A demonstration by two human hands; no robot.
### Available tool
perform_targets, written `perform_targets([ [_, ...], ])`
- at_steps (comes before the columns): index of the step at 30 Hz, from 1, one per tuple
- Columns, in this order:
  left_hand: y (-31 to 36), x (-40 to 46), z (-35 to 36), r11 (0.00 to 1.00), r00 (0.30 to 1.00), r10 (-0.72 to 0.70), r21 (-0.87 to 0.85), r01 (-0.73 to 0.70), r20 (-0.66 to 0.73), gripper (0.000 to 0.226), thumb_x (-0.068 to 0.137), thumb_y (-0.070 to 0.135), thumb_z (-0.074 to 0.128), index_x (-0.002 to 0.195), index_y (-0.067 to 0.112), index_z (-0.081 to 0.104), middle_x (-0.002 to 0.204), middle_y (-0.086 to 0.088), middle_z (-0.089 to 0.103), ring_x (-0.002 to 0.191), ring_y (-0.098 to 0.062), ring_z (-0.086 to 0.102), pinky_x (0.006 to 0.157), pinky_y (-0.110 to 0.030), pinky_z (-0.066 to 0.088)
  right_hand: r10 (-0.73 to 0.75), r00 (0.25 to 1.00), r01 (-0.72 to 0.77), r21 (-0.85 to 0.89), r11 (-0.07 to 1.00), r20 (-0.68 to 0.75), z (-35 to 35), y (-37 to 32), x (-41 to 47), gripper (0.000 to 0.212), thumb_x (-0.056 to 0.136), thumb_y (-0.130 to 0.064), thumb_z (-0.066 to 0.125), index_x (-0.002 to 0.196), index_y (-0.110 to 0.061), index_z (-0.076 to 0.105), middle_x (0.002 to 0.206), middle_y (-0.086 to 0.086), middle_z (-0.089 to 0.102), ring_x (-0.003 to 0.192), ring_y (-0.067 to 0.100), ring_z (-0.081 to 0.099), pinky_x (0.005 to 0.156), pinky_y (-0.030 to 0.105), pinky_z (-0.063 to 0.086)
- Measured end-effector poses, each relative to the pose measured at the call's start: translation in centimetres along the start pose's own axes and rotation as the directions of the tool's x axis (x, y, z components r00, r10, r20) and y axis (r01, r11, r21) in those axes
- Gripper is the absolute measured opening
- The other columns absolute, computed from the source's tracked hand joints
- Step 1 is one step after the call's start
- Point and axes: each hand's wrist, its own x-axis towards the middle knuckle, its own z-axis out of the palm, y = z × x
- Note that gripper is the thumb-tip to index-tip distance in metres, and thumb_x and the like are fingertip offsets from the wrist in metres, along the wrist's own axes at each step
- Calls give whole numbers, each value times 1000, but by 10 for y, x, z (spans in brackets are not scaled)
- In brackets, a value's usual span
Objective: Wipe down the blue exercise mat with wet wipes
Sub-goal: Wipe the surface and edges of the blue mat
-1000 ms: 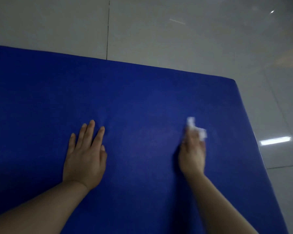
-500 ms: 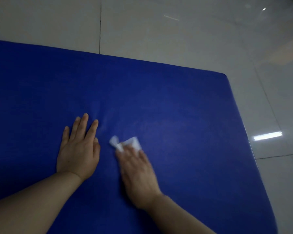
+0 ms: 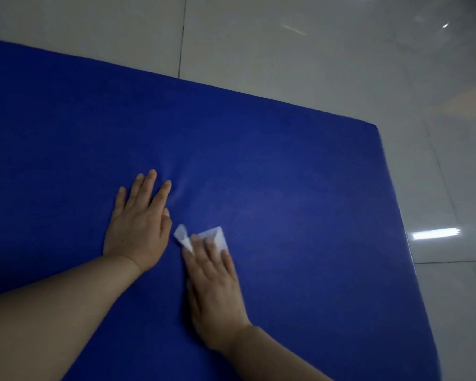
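Right hand (image 3: pixel 215 287) is pressing the white wipe (image 3: pixel 204 239) flat on the blue mat (image 3: pixel 300 202), fingers straight, wipe poking out ahead of the fingertips and partly hidden under them. Left hand (image 3: pixel 139 226) is lying flat, fingers spread, bracing the mat just left of the wipe, nearly touching. Unwiped mat seems to be stretching right of and beyond the wipe, long axis running left-right. Right hand is nearer it; next stroke likely goes right.

- A glossy pale tiled floor (image 3: pixel 300 59) with dark grout lines carries everything.
- A blue exercise mat (image 3: pixel 286 174) lies flat directly on it, its far right corner in view.
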Motion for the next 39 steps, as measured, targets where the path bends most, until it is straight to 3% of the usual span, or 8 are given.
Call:
perform_targets([
  [4,-2,2,-3,1000,999,11,-27,-10,45,54,98,26,34,150,15,23,160,-6,3,147,-21,-2,117,-41,-3,-72,982,65,47,997,173,-4,2,0,58,98,-42,13,153,-23,5,157,-12,-15,142,6,-24,113,37,-19],
  [10,6,-49,-6,998,998,18,-68,-14,60,47,98,20,37,144,11,37,158,-11,12,146,-24,5,116,-51,9,-65,980,59,36,998,186,-4,1,0,59,100,-44,16,152,-23,-1,154,-14,-23,138,3,-32,112,31,-22],
  [16,6,-86,3,996,991,91,-29,-88,102,58,92,33,21,141,9,43,155,-11,21,143,-27,19,112,-53,18,-97,995,98,18,995,-26,-13,25,1,55,95,-24,29,150,-18,26,152,-3,32,143,14,20,118,37,16],
  [19,5,-85,5,995,992,96,-39,-93,83,58,93,35,19,144,12,38,157,-8,16,144,-24,13,116,-49,11,180,946,-163,85,983,-270,-38,83,-5,63,91,-3,41,150,-17,25,148,-1,38,135,21,35,109,41,31],
  [24,6,-86,7,995,992,96,-42,-93,84,59,94,36,16,146,13,33,157,-5,10,145,-20,7,118,-44,4,692,672,-671,177,719,-265,-55,141,-33,53,103,-17,27,152,-25,10,158,-2,19,146,16,11,118,36,6],
  [30,7,-85,5,994,992,100,-48,-96,81,59,93,36,18,143,11,38,156,-8,17,144,-24,14,116,-47,10,172,979,-174,-6,985,-107,-24,44,-22,68,90,-17,34,153,-19,7,159,-5,13,145,23,13,118,44,12],
  [34,7,-84,3,994,991,106,-44,-103,80,61,91,37,19,142,10,42,155,-11,22,143,-26,18,115,-48,12,-146,980,157,-75,985,138,5,8,-26,62,95,-34,17,151,-24,-7,160,1,6,146,15,-9,118,40,-7],
  [39,4,-85,1,989,989,121,-91,-113,89,63,91,40,15,146,16,31,158,-3,8,145,-16,2,117,-38,-2,13,989,-21,-50,999,-148,-22,57,-24,57,89,-11,35,146,-8,33,145,7,45,137,22,37,111,41,27],
])
